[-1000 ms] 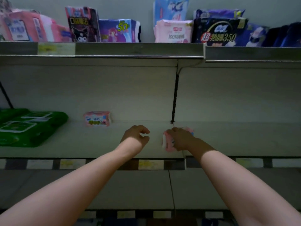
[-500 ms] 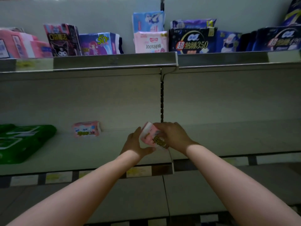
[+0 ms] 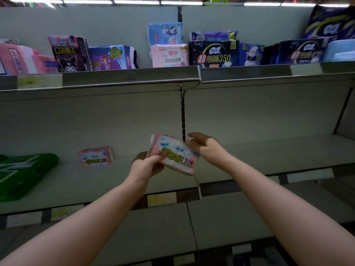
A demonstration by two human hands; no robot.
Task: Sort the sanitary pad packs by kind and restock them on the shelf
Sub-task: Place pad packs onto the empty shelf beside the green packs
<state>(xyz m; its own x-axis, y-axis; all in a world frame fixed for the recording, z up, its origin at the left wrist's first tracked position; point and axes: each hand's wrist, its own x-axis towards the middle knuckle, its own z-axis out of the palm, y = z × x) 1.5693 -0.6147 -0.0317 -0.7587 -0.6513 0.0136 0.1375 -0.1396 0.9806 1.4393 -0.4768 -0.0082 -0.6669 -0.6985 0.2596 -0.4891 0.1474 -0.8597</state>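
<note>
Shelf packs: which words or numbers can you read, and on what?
"超熟睡350", "NEW": dark blue pack, top shelf.
"100%纯棉": pale pink pack beside it.
"50": purple pack.
Too blurred to read: held pink pack, black cartoon pack, price labels.
</note>
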